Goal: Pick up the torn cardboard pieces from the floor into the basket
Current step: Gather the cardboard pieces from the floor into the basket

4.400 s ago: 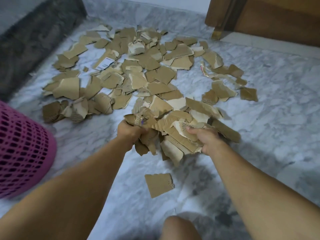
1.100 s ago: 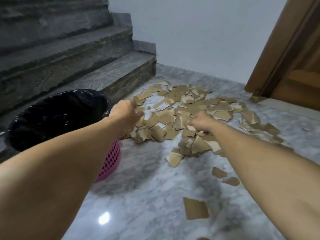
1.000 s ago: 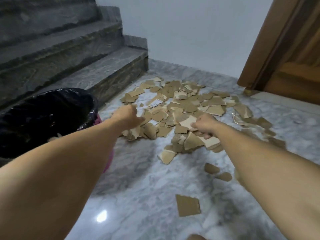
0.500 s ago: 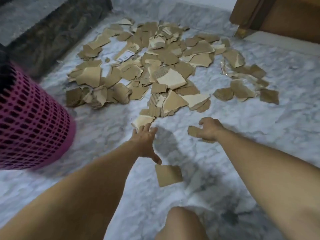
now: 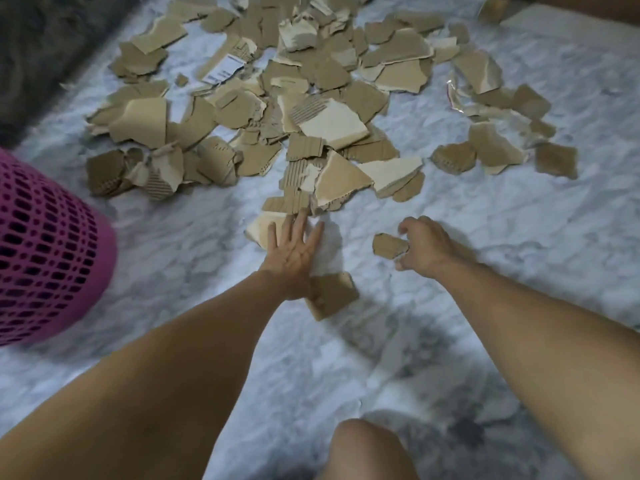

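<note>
Your left hand (image 5: pixel 292 252) lies flat and spread on the marble floor (image 5: pixel 519 244), fingers (image 5: pixel 300 223) straight and holding nothing; their tips reach a pale scrap (image 5: pixel 261 227) at the near edge of the pile (image 5: pixel 277 109), and a square piece (image 5: pixel 332 294) lies just beside the wrist, partly under it. Your right hand (image 5: pixel 424 245) is curled with thumb and fingers half closed around a small brown scrap (image 5: pixel 389 245); it looks pinched at the edge, though whether it has left the floor cannot be told. The basket (image 5: pixel 45 247) stands to your left, near the pile, its rim out of view. To do this step well, finish the right-hand pinch first, then sweep that scrap toward the left hand so both hands work one heap. Use the flat left palm as a rake: drag the pale scrap and the corrugated bits just beyond it back toward the square piece, and stack them on it so that it serves as a tray. Thin cardboard lies tight on smooth marble, so slide a nail under a torn edge or bend a corner up, since a straight pinch will probably slip. Gather a full double handful before turning to the basket, press the bundle between both palms, and carry it low, because loose pieces at the bottom are likely to drop out.
</note>
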Action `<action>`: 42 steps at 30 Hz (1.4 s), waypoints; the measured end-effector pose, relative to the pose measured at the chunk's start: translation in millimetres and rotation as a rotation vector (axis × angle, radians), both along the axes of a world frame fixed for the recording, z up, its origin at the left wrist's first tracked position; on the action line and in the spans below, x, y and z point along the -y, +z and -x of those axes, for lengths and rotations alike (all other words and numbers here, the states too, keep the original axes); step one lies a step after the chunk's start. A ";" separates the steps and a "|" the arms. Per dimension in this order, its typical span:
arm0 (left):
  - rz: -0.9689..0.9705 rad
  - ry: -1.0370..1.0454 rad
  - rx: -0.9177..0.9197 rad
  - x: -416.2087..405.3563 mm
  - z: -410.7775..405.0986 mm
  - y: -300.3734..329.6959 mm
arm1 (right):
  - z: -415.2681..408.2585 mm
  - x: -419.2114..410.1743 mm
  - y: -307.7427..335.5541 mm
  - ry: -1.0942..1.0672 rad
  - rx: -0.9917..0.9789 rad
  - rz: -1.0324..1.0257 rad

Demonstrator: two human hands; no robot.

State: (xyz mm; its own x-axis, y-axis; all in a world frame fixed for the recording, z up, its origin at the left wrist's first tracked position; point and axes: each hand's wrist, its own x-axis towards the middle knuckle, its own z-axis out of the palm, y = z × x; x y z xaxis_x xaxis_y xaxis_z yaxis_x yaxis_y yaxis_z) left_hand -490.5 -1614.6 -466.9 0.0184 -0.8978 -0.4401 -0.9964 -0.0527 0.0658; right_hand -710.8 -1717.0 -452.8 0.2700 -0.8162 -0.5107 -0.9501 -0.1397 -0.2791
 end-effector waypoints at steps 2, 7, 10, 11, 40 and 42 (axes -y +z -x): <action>0.010 0.097 -0.018 8.6 -6.0 1.7 | 1.0 1.5 1.8 0.068 -0.008 0.018; 0.023 0.432 -0.068 17.8 -17.7 2.3 | 0.5 2.2 -0.1 0.201 0.014 -0.001; 0.003 0.539 -0.077 21.9 -17.7 3.5 | -0.8 4.8 0.9 0.231 -0.004 -0.005; 0.021 0.555 -0.097 23.7 -17.6 3.0 | -0.3 5.9 0.5 0.234 -0.008 -0.009; 0.045 0.908 -0.377 19.7 28.4 13.8 | 8.8 -28.2 3.1 -0.259 -0.148 0.045; 0.029 0.952 -0.454 21.9 28.7 15.1 | 2.3 -26.5 0.2 -0.381 -0.080 0.032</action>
State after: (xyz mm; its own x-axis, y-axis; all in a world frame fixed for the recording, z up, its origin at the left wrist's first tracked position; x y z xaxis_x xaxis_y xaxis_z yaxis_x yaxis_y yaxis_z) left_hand -519.2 -1636.5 -451.8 0.5600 -0.6098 -0.5609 -0.4261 -0.7926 0.4362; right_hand -713.2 -1690.5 -452.6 -0.0954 -0.8663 -0.4904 -0.9541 0.2200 -0.2030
